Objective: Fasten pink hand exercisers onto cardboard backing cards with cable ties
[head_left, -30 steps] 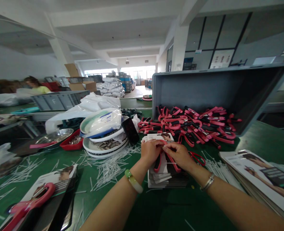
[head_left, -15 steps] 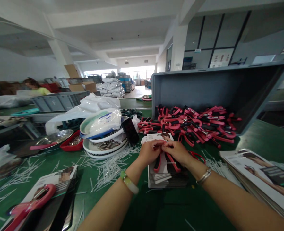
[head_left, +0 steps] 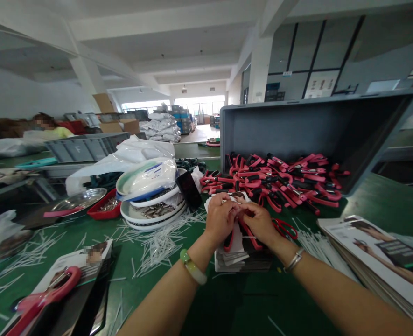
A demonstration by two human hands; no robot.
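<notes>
Head view: left hand (head_left: 220,218) and right hand (head_left: 260,223) side by side over red-handled scissors (head_left: 234,234) on a card stack (head_left: 239,254).
Fingers of both curled and pressed at the scissors' top; exact pinch unclear. Grey crate (head_left: 297,126) of more scissors tipped open behind, white ties (head_left: 157,242) strewn across green table (head_left: 227,298).

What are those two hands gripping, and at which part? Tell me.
Both the left hand and right hand pinch the upper end of a red-handled tool lying on a backing card. The exact spot is hidden by fingers.
</notes>
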